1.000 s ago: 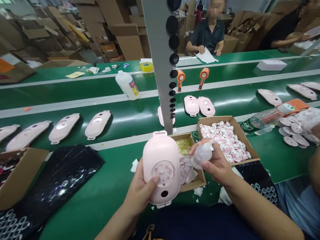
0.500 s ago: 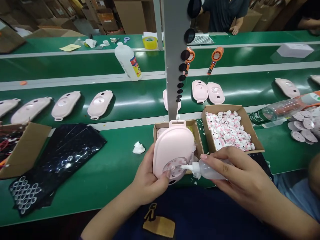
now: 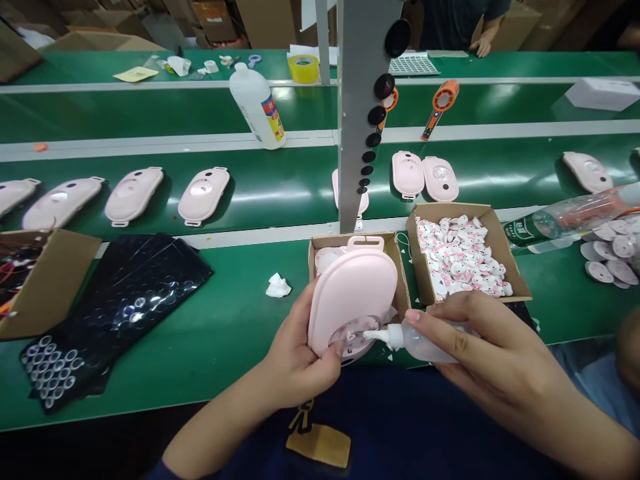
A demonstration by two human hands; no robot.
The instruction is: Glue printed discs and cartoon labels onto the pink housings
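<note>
My left hand [image 3: 305, 353] is closed on the lower left side of a pink plastic lid [image 3: 357, 283], which is held tilted above the bench. Its thumb presses by the round patterned recess [image 3: 345, 330] near the lid's lower end. In my right hand [image 3: 485, 340] is a small translucent squeeze bottle [image 3: 430, 343] lying on its side, white nozzle pointing left. The nozzle tip is at the recess; whether it touches the surface I cannot tell. Behind the lid stands a cardboard box [image 3: 404, 277] with pale parts inside. A second box [image 3: 520, 283] holds many small white-and-pink animal figures.
A grey post [image 3: 350, 133] carrying black discs rises just beyond the lid. Several pink lids [image 3: 204, 195] lie along the green belt. A white bottle [image 3: 255, 110], black plastic bags [image 3: 150, 287] and crumpled tissue [image 3: 278, 285] stand or lie about. A person's hand [image 3: 481, 47] rests on the far bench.
The view has shifted slightly. The lid is turned a little more to the side in my left hand, while the bottle's nozzle stays at the recess.
</note>
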